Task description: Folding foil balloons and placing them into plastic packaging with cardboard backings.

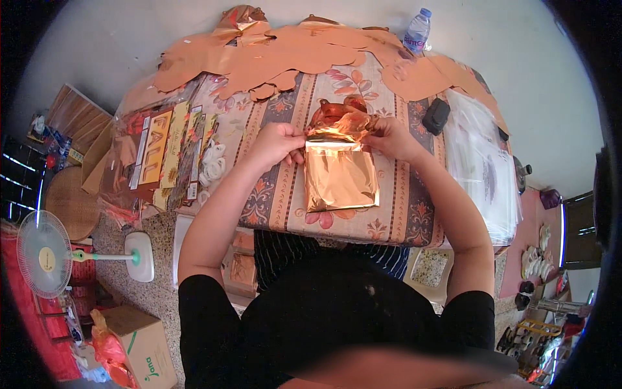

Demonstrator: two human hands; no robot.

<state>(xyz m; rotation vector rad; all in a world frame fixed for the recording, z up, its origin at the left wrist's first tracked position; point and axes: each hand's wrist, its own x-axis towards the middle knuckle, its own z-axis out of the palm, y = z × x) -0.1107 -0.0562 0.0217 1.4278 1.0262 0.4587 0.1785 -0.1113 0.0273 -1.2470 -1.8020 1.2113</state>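
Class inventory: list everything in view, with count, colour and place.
Tablecloth: one, beige patterned, centre
Foil pouch: one, copper, tablecloth centre
Crumpled foil: one, copper, above pouch
Foil sheets: several, copper, far side
Bottle: one, clear, upper right
Block: one, black, tablecloth right
Plastic sleeves: one stack, clear, tablecloth right
Packages: several, multicoloured, tablecloth left
Fan: one, white, floor left
Cardboard box: one, brown, lower left
Edge clutter: uncountable, mixed, picture rim
Shirt: one, black, bottom
Left hand: one, bare, pouch's upper left
Right hand: one, bare, pouch's upper right
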